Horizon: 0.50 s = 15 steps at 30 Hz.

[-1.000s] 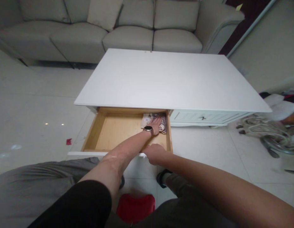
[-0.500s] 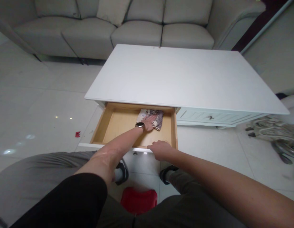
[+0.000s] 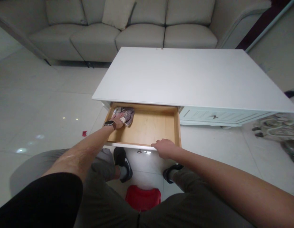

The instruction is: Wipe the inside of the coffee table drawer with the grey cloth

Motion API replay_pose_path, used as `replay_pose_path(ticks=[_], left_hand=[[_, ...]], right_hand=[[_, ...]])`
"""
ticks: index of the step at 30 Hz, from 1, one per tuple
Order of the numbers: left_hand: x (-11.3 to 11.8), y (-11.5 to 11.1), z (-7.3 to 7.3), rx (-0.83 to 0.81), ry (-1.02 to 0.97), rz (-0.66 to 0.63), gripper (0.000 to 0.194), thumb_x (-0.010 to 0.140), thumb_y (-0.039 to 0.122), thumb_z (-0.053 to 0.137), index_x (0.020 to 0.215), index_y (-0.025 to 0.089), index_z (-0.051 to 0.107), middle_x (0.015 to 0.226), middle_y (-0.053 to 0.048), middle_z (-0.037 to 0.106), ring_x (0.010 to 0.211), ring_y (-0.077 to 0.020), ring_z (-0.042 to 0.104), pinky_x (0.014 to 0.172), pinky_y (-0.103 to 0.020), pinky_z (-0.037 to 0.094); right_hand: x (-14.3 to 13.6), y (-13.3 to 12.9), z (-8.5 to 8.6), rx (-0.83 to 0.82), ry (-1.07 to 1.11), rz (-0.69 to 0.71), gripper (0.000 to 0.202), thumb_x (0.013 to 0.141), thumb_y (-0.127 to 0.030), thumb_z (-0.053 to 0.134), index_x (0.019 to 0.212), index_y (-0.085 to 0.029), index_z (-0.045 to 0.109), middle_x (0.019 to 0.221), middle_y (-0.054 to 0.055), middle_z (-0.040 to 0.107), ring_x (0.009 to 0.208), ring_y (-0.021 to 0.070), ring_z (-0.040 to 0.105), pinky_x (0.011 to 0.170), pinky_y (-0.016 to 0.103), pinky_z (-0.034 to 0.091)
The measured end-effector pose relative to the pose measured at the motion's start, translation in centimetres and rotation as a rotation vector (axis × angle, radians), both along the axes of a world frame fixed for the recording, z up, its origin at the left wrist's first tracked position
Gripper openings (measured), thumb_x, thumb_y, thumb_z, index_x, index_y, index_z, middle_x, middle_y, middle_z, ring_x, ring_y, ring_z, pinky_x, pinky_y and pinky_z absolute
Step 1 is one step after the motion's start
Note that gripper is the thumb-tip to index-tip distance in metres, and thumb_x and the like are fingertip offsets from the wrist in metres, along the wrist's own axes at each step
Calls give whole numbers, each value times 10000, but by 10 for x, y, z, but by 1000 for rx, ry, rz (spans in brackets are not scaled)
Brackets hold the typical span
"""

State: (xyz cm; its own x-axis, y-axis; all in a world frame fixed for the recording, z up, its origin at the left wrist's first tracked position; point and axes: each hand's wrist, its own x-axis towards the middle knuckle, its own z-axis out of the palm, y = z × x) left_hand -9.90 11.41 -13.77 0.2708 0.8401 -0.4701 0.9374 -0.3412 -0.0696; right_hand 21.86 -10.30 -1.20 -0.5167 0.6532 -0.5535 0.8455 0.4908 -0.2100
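Observation:
A wooden drawer is pulled out from the left half of a white coffee table. My left hand, with a watch on the wrist, reaches inside and holds a patterned cloth down against the left part of the drawer bottom. The cloth is bunched around the fingers, so the fingertips are partly hidden. Near the right end of the drawer front, my right hand is closed over the top edge. A small knob shows on that front, left of the right hand.
Behind the table stands a grey sofa. A shut drawer with a knob is on the table's right side. A red stool sits between my legs. A red scrap lies on the tiled floor; a metal frame-like object is at far right.
My left hand has moved left with the cloth, from the right part of the drawer to its left side. My right hand keeps its hold on the drawer front. The view has shifted slightly.

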Motion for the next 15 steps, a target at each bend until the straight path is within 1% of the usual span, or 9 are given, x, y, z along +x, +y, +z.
replay_pose_path(ticks=[3,7,9,12,15], left_hand=[[11,-8,-3,10,23,45,749,965,333,355,1621,101,77,1691,-134,89,1552,-238,114,1239,-453,129],[26,-15,-5,33,-1,58,782,956,388,366,1626,116,67,1689,-147,96,1550,-291,109,1231,-500,170],[38,-18,-7,38,-18,55,802,957,429,351,1625,107,48,1689,-158,72,1552,-307,83,1224,-534,174],[67,-25,-12,41,-35,21,826,948,448,351,1625,106,23,1695,-136,15,1559,-290,1,1233,-552,113],[109,-34,-15,63,-92,-83,836,935,429,389,1625,101,48,1697,-116,19,1559,-268,-39,1247,-515,22]], right_hand=[[0,0,0,-16,-5,-8,413,858,-190,566,1265,-219,634,1163,144,699,1050,291,681,813,375,539],[-3,1,3,-28,-15,-15,411,860,-193,565,1264,-218,637,1160,145,700,1053,302,680,817,393,543],[-4,2,4,-35,-20,-15,415,857,-193,567,1265,-220,638,1163,143,702,1057,304,679,822,399,545],[-6,4,4,-41,-27,-5,431,836,-191,584,1262,-221,641,1161,138,707,1052,305,681,820,395,548],[-7,5,3,-44,-31,6,435,826,-195,587,1256,-220,646,1146,140,712,1042,308,686,817,397,553]])
